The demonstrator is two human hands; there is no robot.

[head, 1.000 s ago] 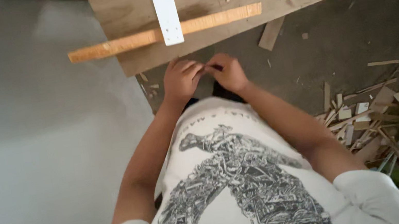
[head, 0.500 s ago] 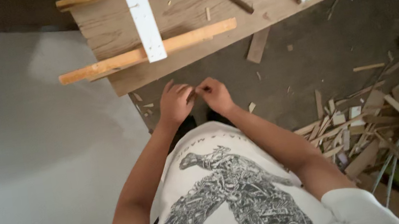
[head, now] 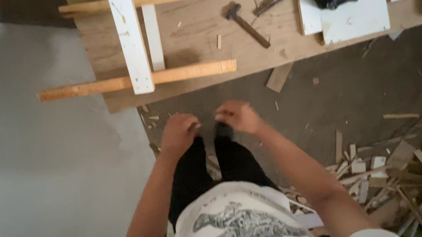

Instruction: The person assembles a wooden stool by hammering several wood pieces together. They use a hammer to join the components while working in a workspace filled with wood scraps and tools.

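Both hands, left hand [head: 179, 134] and right hand [head: 237, 116], are hovering mid-frame with fingers curled together, any held item too blurred to tell, nearest the wooden strip [head: 182, 73] lying on the table [head: 193, 33] above: judged light, stiff, splintery, best gripped mid-length.

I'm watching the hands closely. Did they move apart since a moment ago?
Yes. The left hand and right hand were touching in front of the plywood board; now a gap shows between them, both loosely curled.
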